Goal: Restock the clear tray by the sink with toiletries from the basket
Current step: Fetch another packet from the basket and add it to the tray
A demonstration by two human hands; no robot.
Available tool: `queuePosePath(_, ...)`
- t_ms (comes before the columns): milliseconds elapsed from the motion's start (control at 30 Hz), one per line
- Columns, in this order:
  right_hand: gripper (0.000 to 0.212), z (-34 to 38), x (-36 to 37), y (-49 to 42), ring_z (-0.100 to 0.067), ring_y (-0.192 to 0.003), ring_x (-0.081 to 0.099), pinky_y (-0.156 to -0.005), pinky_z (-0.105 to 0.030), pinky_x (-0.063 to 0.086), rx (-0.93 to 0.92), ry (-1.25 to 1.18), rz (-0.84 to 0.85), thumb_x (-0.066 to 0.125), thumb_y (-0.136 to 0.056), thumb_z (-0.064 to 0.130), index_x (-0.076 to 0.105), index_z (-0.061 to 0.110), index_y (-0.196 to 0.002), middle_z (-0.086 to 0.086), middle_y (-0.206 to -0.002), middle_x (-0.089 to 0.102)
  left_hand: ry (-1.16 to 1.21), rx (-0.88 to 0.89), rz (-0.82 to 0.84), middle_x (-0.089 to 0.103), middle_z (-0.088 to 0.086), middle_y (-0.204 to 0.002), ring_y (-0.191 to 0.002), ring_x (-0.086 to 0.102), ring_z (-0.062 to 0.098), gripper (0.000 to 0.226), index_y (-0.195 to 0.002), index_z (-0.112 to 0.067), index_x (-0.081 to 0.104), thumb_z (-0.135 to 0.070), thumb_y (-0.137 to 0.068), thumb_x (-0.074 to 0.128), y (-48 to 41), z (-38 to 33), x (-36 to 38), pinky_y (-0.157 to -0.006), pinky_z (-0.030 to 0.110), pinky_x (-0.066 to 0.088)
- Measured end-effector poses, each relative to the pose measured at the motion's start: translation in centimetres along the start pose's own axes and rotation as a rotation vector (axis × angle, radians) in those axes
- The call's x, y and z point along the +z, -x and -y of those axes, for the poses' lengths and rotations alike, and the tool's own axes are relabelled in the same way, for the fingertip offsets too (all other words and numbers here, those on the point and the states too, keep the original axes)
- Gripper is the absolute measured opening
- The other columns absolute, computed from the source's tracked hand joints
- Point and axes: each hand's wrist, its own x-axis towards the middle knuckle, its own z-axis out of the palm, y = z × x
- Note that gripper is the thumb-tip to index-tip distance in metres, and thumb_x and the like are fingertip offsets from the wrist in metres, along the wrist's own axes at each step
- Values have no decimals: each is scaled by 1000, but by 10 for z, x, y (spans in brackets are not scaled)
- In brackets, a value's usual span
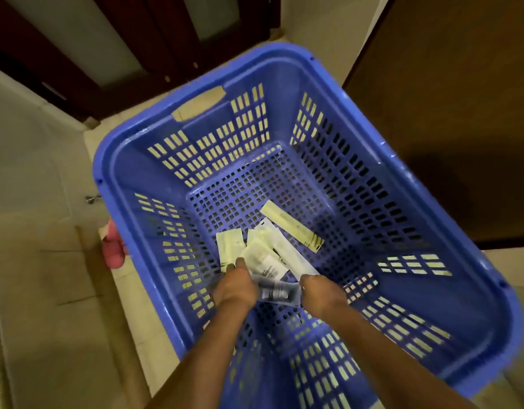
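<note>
A large blue slotted basket [358,137] fills the view, standing on a pale tiled floor. Several flat toiletry packets [272,255] lie on its bottom, white and cream, one long cream packet [290,225] a little apart at the back. Both my arms reach down into the basket. My left hand [235,286] has its fingers curled on the left side of the pile. My right hand [321,292] grips the right end of a white packet with dark print [277,292]. The clear tray and the sink are out of view.
A dark wooden door [137,39] stands beyond the basket, and a dark panel [446,113] rises at the right. A pink object [113,249] lies on the floor against the basket's left side. A pale wall or cabinet [25,172] runs along the left.
</note>
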Motion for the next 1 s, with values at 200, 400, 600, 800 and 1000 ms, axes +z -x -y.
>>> queuePosePath(200, 41, 2, 16, -38, -32, -104, 58, -68, -36, 41, -74, 3, -42, 47, -92, 4, 41, 12, -132, -14, -121, 56, 356, -334, 16, 28, 13, -149, -130, 39, 37, 68, -144, -9, 19, -28, -90, 56, -41, -1, 18, -100, 47, 43)
queuePosePath(400, 60, 18, 23, -64, -31, -105, 59, -65, -33, 40, -140, -5, -215, 44, -91, 0, 23, 16, -145, -9, -140, 38, 463, -249, -78, 35, 13, -139, -125, 40, 35, 57, -139, -15, 28, -15, -88, 55, -53, -21, 35, -98, 41, 41)
queuePosePath(600, 40, 16, 21, -79, -30, -93, 57, -61, -32, 35, -138, -196, -201, 49, -95, 19, 35, 15, -133, -11, -126, 47, 581, -169, -188, 57, 14, -122, -111, 54, 36, 39, -124, -10, 45, -11, -87, 56, -58, -26, 48, -85, 41, 50)
queuePosePath(800, 42, 0, 19, -76, -13, -52, 35, -46, -28, 25, -166, -376, -161, 57, -91, 21, 32, 22, -57, 0, -61, 36, 658, -129, -203, 65, 13, -108, -89, 58, 27, 31, -120, -12, 48, -6, -89, 52, -48, -31, 44, -66, 29, 44)
queuePosePath(1000, 34, -14, -2, -68, -11, -52, 37, -48, -22, 28, -32, -900, -232, 59, -91, 15, 42, 19, -62, 1, -57, 39, 541, -267, -255, 39, 13, -140, -123, 45, 36, 53, -136, -11, 38, 0, -87, 53, -55, -11, 39, -94, 43, 45)
